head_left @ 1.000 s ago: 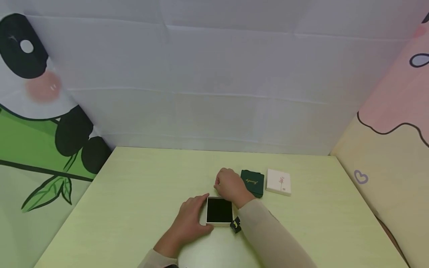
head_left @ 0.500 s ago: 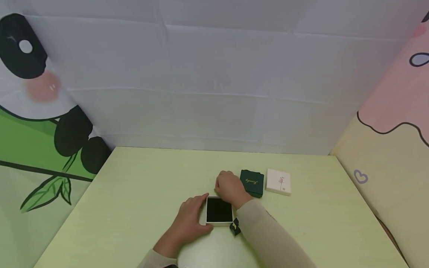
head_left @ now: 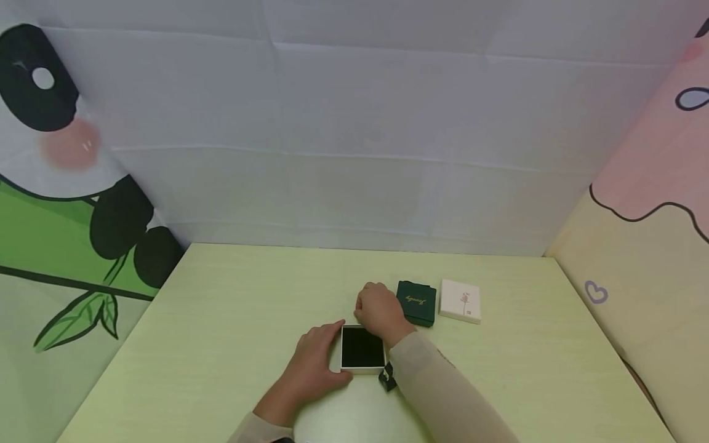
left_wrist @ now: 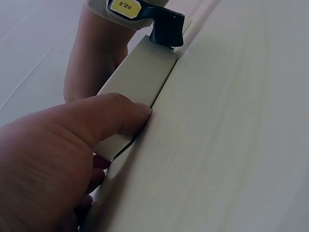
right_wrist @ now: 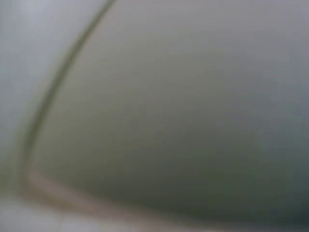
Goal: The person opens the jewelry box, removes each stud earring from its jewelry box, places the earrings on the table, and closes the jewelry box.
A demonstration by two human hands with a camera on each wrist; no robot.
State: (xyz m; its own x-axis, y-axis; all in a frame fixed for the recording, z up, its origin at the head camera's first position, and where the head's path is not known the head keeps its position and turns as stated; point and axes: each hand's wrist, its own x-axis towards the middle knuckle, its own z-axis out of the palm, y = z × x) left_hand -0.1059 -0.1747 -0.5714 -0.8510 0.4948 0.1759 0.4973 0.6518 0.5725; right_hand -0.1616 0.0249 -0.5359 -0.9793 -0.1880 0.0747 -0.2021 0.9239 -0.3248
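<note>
In the head view, a shallow white box (head_left: 362, 371) with a black inside lies on the table. My left hand (head_left: 312, 363) grips its left end, thumb on the near side and index finger at the far left corner. The left wrist view shows that thumb pressed on the pale box wall (left_wrist: 145, 72). My right hand (head_left: 381, 312) bends over the far right corner with its fingers curled; I cannot tell what they hold, as the fingertips are hidden. The right wrist view is filled by a blurred grey-green surface (right_wrist: 159, 111).
A dark green square item (head_left: 417, 303) with gold lettering lies right of my right hand. Beside it is a white square box or lid (head_left: 461, 301) with a flower print. The black wrist camera (head_left: 388, 376) hangs by the box's near right corner. A white cloth (head_left: 354, 123) backs the table.
My right hand has dropped slightly toward the box, and its wrist camera has shifted a little toward me. The left hand and the box stay where they were.
</note>
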